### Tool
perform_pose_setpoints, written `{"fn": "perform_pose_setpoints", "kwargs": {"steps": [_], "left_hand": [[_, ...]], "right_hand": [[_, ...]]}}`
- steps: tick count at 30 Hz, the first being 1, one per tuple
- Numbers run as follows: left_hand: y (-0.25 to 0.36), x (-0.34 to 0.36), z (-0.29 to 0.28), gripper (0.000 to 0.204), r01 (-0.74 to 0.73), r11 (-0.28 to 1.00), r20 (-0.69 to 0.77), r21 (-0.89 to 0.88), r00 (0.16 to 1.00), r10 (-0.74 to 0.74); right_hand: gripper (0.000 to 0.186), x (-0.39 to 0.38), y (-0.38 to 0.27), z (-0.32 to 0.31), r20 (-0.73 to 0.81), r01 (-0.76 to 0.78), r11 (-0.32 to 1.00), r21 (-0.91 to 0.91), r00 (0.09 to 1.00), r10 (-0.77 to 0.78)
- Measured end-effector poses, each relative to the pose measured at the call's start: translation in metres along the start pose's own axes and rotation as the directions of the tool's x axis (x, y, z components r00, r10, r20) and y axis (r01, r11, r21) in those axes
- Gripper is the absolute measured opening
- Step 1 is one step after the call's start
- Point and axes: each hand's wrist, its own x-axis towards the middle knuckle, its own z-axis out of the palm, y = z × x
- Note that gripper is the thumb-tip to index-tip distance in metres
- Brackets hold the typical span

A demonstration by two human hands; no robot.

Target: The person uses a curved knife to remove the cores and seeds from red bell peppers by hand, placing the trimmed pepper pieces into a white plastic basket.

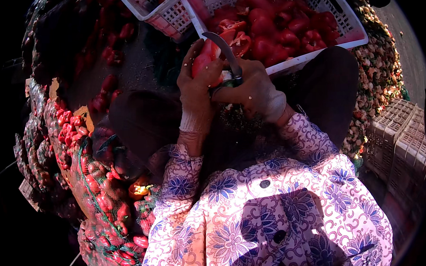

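Note:
My left hand [199, 81], in a brown work glove with a pale cuff, is closed around a red bell pepper [203, 61]. In my gloved right hand [256, 86] is a knife with a curved blade [222, 46], its tip pointing up and to the left. The two hands nearly meet at the pepper's near end, where something whitish and green shows between them. Just beyond them, a white plastic crate [309, 57] holds many red peppers [270, 28], some cut open with pale insides showing.
Another white crate [167, 13] stands left of the pepper crate. Green mesh sacks of red peppers [101, 195] lie at left, with loose peppers [70, 127] nearby. A heap of pepper scraps [376, 64] lies at right, beside stacked pale crates [393, 134]. My knees flank my hands.

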Motion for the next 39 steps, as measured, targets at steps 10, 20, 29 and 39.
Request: {"fn": "perform_pose_setpoints", "kwargs": {"steps": [10, 20, 29, 39], "left_hand": [[0.002, 0.044, -0.013, 0.04, -0.001, 0.978, -0.002, -0.209, 1.0, 0.0], [-0.008, 0.211, 0.056, 0.063, -0.378, -0.361, 0.513, 0.852, 0.74, 0.435], [-0.137, 0.266, 0.008, 0.087, 0.059, -0.15, -0.054, 0.987, 0.998, 0.038], [-0.158, 0.263, 0.017, 0.092, 0.197, -0.16, -0.173, 0.967, 0.973, 0.153]], "right_hand": [[0.035, -0.029, -0.011, -0.033, 0.063, 0.107, 0.994, 0.02, 0.992, -0.108], [0.032, -0.049, -0.015, -0.087, -0.311, -0.228, 0.893, 0.389, 0.879, 0.36], [0.035, -0.034, -0.023, -0.119, -0.324, -0.296, 0.617, 0.729, 0.645, 0.692], [0.036, -0.014, -0.016, -0.133, -0.274, -0.286, 0.481, 0.829, 0.542, 0.794]]}}
